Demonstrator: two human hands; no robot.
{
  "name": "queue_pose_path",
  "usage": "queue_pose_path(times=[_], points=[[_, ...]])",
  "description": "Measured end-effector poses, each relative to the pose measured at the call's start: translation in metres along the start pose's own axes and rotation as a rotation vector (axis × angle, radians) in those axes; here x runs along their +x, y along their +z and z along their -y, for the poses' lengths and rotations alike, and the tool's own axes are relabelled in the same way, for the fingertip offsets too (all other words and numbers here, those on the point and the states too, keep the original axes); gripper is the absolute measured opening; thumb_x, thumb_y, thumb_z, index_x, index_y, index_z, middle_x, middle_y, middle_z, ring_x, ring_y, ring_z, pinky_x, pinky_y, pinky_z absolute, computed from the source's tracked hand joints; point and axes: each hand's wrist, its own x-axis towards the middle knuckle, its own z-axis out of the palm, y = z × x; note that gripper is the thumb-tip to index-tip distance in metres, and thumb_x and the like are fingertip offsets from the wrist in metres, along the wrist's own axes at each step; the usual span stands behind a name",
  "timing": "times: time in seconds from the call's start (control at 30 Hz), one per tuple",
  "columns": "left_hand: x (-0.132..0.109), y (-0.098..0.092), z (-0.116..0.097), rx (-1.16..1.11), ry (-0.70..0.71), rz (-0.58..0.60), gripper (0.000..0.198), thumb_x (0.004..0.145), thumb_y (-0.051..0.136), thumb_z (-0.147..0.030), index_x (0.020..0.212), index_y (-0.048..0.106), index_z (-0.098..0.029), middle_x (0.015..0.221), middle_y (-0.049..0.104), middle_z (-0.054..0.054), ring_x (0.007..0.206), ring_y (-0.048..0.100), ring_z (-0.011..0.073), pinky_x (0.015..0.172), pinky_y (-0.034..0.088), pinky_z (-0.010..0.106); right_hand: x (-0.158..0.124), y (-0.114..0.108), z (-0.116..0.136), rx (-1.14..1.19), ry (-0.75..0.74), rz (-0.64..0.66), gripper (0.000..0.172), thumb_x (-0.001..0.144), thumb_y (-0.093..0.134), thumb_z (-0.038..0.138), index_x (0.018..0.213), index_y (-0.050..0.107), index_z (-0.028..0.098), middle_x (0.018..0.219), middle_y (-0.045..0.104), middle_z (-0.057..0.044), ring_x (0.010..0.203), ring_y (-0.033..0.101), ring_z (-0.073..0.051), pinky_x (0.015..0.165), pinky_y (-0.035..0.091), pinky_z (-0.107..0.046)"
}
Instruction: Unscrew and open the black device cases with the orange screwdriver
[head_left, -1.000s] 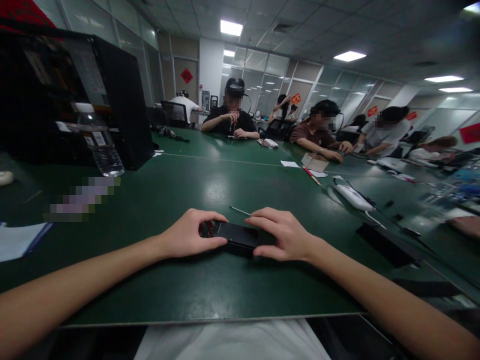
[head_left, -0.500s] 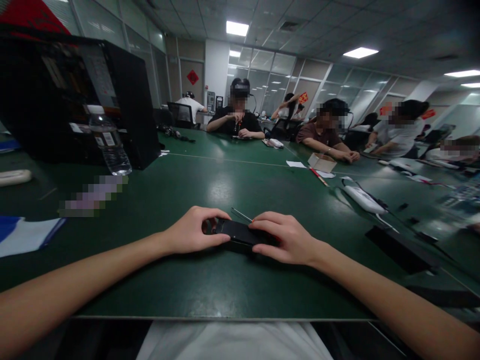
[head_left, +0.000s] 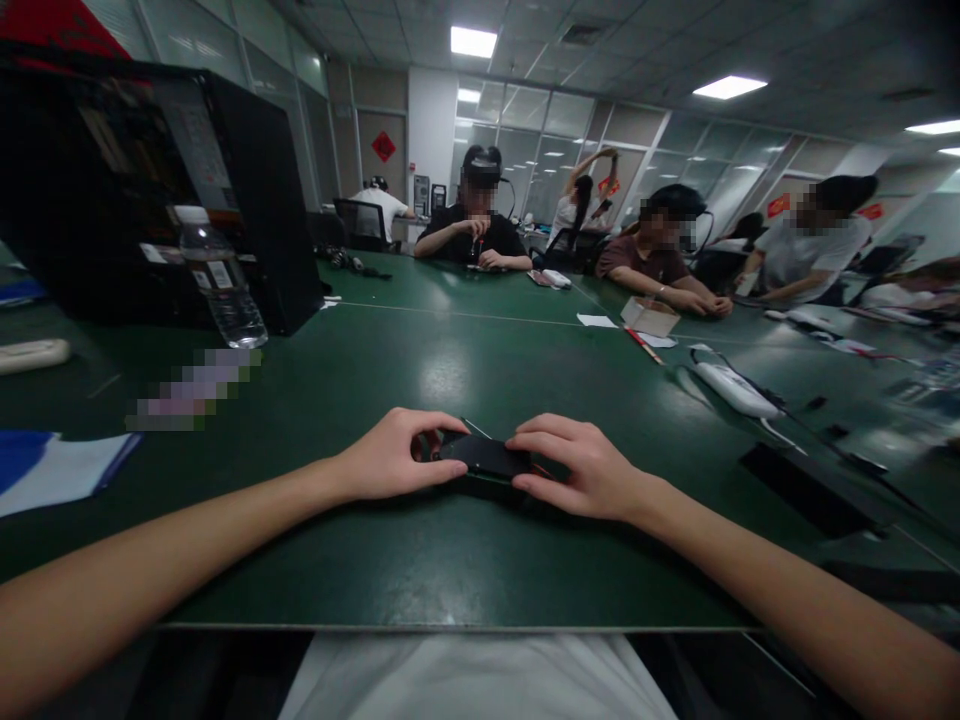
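A flat black phone (head_left: 491, 457) lies between my hands, just above or on the green table (head_left: 427, 560); I cannot tell if it touches. My left hand (head_left: 386, 455) grips its left end, thumb along the near edge and fingers curled over the far one. At the right end my right hand (head_left: 581, 465) holds it between thumb and fingertips. Behind the phone shows the thin metal shaft of a screwdriver (head_left: 478, 430). A reddish-orange bit, perhaps its handle, peeks out beneath my right hand.
On the left stand an open black computer case (head_left: 262, 190) and a water bottle (head_left: 221, 285). A white power strip (head_left: 735, 388), a black box-like bar (head_left: 806, 490) and a small cardboard box (head_left: 651, 316) are to the right. Several people sit around the table.
My right hand has slid slightly right, uncovering more of the phone's right end and the reddish-orange bit. Less of the screwdriver shaft shows. The view has shifted slightly.
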Motion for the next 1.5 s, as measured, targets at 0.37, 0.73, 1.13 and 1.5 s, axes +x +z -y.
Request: queue_pose_path(times=[0.37, 0.73, 1.13, 1.5], points=[[-0.0002, -0.0005, -0.0016, 0.002, 0.013, 0.007, 0.044, 0.083, 0.076, -0.041, 0.119, 0.072, -0.017, 0.083, 0.07, 0.002, 0.067, 0.061, 0.0135, 0.061, 0.047, 0.023, 0.0011, -0.0029, 0.0015, -0.043, -0.02, -0.004, 0.031, 0.097, 0.06, 0.041, 0.111, 0.067, 0.014, 0.101, 0.072, -0.013, 0.089, 0.07, -0.021, 0.074, 0.057, -0.031], [0.0003, -0.0012, -0.0003, 0.011, 0.023, 0.002, 0.044, 0.08, 0.078, -0.041, 0.116, 0.074, -0.016, 0.083, 0.07, 0.003, 0.067, 0.062, 0.0135, 0.061, 0.047, 0.023, 0.0011, -0.002, 0.0018, -0.007, -0.031, -0.022, 0.031, 0.096, 0.061, 0.042, 0.111, 0.067, 0.015, 0.101, 0.072, -0.012, 0.089, 0.069, -0.02, 0.074, 0.057, -0.031], [0.0006, -0.0035, 0.0056, -0.14, -0.074, 0.043, 0.055, 0.072, 0.084, -0.042, 0.118, 0.075, -0.012, 0.079, 0.072, 0.005, 0.069, 0.064, 0.0157, 0.064, 0.051, 0.024, 0.0023, -0.0019, 0.0009, 0.101, -0.011, -0.028, 0.03, 0.093, 0.067, 0.04, 0.113, 0.068, 0.017, 0.103, 0.071, -0.011, 0.091, 0.069, -0.019, 0.077, 0.057, -0.03], [-0.0016, -0.0013, 0.0047, -0.109, -0.088, 0.018, 0.056, 0.073, 0.083, -0.043, 0.118, 0.075, -0.012, 0.077, 0.071, 0.005, 0.067, 0.065, 0.0156, 0.062, 0.053, 0.024, 0.0013, -0.0024, 0.0003, 0.105, -0.002, -0.019, 0.031, 0.093, 0.068, 0.039, 0.115, 0.07, 0.017, 0.104, 0.071, -0.011, 0.092, 0.069, -0.019, 0.078, 0.058, -0.03]])
